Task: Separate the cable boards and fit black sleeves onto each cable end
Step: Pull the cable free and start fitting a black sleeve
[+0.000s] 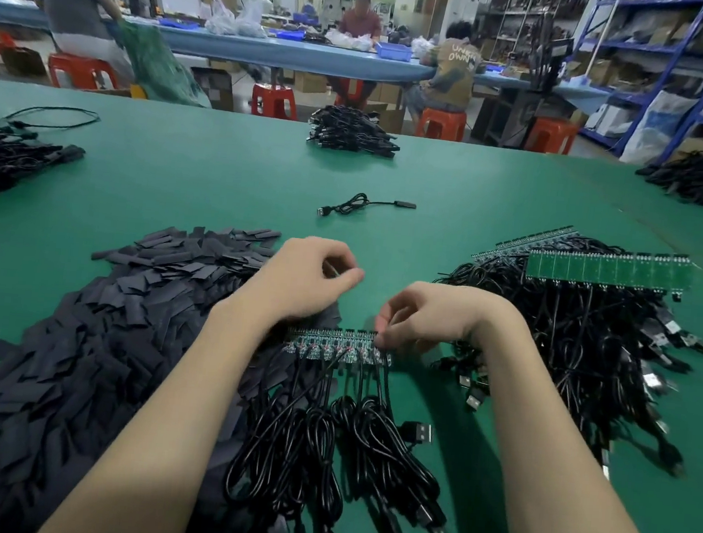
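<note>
A: Head cam: your left hand (310, 277) hovers curled, apparently holding nothing, above the board strip (336, 344). Right?

B: Your right hand (426, 316) pinches the strip's right end. Sleeve pile (99, 328) left, cable boards (607, 271) right.

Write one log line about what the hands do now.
right hand: pinches board strip end | left hand: curled, above strip | sleeves pile: left

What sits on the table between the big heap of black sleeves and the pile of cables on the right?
In the head view, the panel of boards with its cables lies between the sleeves and the cable pile, with both hands above it.
</note>
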Demonstrator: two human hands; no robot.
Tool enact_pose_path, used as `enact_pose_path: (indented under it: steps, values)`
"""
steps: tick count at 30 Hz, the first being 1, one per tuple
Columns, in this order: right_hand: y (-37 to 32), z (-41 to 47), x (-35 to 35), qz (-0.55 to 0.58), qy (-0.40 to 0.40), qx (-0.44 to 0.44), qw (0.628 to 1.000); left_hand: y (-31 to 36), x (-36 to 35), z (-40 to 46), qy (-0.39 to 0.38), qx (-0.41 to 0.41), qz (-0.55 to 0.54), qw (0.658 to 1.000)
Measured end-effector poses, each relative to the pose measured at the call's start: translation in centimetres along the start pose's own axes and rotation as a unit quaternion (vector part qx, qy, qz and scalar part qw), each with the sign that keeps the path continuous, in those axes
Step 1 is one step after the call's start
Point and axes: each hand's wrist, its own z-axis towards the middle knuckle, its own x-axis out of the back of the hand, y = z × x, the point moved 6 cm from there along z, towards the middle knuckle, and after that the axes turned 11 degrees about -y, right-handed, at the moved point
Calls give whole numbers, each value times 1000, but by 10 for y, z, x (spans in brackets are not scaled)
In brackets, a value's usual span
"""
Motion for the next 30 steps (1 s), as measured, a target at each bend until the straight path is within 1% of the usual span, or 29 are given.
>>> enact_pose_path:
  steps: [1, 3, 4, 5, 7, 9, 13, 16, 19, 23, 26, 30]
  values:
    - [-1, -4, 1, 51, -3, 31, 998, 0, -4, 1, -65, 2, -66, 996]
    - [-3, -10, 7, 142, 3, 97, 985, 2, -14, -2, -184, -1, -157, 970]
    - [-4, -12, 10, 181, 6, 124, 976, 2, -16, -4, -213, -4, -184, 960]
    - [-4, -13, 10, 216, 7, 144, 966, 1, -17, -6, -223, -8, -207, 952]
    - [0, -11, 9, 277, 8, 160, 947, 0, -18, -7, -216, -11, -263, 940]
    - [8, -6, 2, 315, 9, 148, 938, 0, -20, -8, -213, -6, -290, 933]
    - [14, 0, -7, 328, 0, 136, 935, 0, -23, -13, -242, -12, -309, 920]
    - [9, 1, -9, 343, -9, 157, 926, -3, -19, -18, -268, -17, -324, 907]
    - [4, 1, -8, 350, -7, 180, 919, -1, -21, -19, -287, -6, -323, 902]
    - [-1, 1, -10, 363, -18, 199, 910, 0, -22, -19, -280, -15, -343, 896]
    - [-4, 0, -11, 377, -26, 210, 902, 1, -19, -22, -282, -29, -372, 884]
    - [-13, -2, -15, 416, -64, 244, 874, 3, -15, -23, -271, -64, -378, 883]
